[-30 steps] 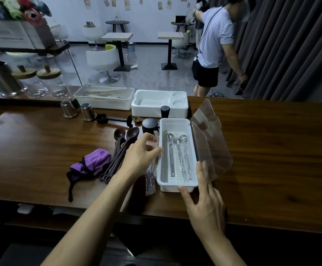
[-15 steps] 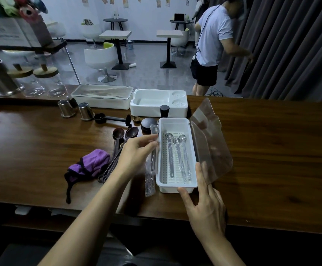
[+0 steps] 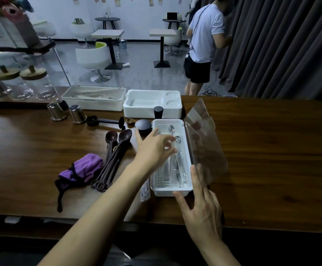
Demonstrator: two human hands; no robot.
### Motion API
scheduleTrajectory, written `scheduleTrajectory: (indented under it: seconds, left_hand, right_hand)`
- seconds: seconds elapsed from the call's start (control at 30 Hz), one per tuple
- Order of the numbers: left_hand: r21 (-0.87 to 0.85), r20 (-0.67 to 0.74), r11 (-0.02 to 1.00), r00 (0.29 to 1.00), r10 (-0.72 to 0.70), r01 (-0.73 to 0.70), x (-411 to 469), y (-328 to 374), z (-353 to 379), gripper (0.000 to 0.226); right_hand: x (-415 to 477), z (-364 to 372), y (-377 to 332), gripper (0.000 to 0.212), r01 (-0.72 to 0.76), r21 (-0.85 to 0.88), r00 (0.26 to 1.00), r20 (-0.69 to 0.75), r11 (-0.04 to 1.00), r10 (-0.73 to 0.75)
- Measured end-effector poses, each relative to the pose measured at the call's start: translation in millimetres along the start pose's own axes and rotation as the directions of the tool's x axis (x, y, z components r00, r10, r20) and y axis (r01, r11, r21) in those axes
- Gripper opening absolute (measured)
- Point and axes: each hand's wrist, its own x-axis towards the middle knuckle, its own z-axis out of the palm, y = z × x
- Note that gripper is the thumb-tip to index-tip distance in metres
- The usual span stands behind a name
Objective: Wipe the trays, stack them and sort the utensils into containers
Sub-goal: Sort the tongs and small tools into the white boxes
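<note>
The surface [image 3: 271, 169] lies bare from the clear lid [image 3: 208, 143] out to 3 o'clock. Its near edge runs just under the right hand [image 3: 201, 208]. The long white container [image 3: 164, 191] sits mid-surface with its lid open, and metal spoons [image 3: 177, 139] lie lengthwise inside. The right hand, fingers straight, touches its near right corner. The left hand [image 3: 154, 148] hovers over it with fingers curled; a grasp cannot be told. Brown spoons [image 3: 125, 134] and a purple cloth [image 3: 83, 167] lie at 9 o'clock.
</note>
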Motion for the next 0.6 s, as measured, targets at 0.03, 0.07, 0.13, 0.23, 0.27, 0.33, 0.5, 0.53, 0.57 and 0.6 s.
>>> scheduleTrajectory:
  seconds: [0.03,0.07,0.13,0.23,0.27,0.33,0.5,0.53,0.57,0.6]
  left_hand:
    - [0.063,0.012,0.998,1.0,-0.005,0.004,-0.3,1.9,2.2,0.041]
    - [0.115,0.013,0.993,1.0,-0.014,0.013,-0.9,3.4,4.4,0.038]
    - [0.189,0.046,0.982,0.999,-0.02,0.011,-2.8,5.4,7.2,0.036]
    - [0.286,0.082,0.958,0.996,-0.037,0.012,-4.5,3.7,10.5,0.04]
    - [0.312,0.094,0.95,0.995,-0.042,0.011,-5.3,3.4,10.7,0.041]
    - [0.348,0.095,0.937,0.995,-0.017,-0.017,-6.6,3.1,11.2,0.041]
    - [0.438,0.106,0.899,0.993,-0.043,-0.008,-7.7,6.0,8.5,0.061]
    - [0.443,0.111,0.897,0.992,-0.057,0.002,-6.8,6.7,8.2,0.062]
    - [0.446,0.119,0.895,0.99,-0.069,0.009,-6.4,7.5,7.6,0.061]
    - [0.448,0.127,0.894,0.989,-0.078,0.013,-5.3,7.1,8.4,0.059]
  right_hand:
    - [-0.1,-0.2,0.1,0.079,-0.001,-0.002,1.0,-0.001,1.0,0.001]
    - [0.1,-0.3,0.1,0.079,-0.002,-0.006,1.0,0.001,1.0,0.002]
    - [0.6,0.0,-0.3,0.079,-0.001,-0.013,1.0,0.008,1.0,0.001]
    - [0.7,1.2,0.6,0.079,0.002,-0.016,1.0,0.016,1.0,-0.002]
    - [0.7,1.4,0.7,0.079,0.002,-0.014,1.0,0.018,1.0,-0.001]
    - [1.1,1.4,0.3,0.079,0.003,-0.013,1.0,0.014,1.0,-0.003]
    - [1.6,1.4,0.1,0.08,0.016,-0.021,1.0,0.01,1.0,-0.016]
    - [1.6,1.4,0.5,0.081,0.017,-0.019,1.0,0.006,1.0,-0.017]
    - [1.5,1.4,0.6,0.081,0.017,-0.017,1.0,0.003,1.0,-0.017]
    - [1.3,1.4,0.8,0.081,0.018,-0.014,1.0,0.0,1.0,-0.018]
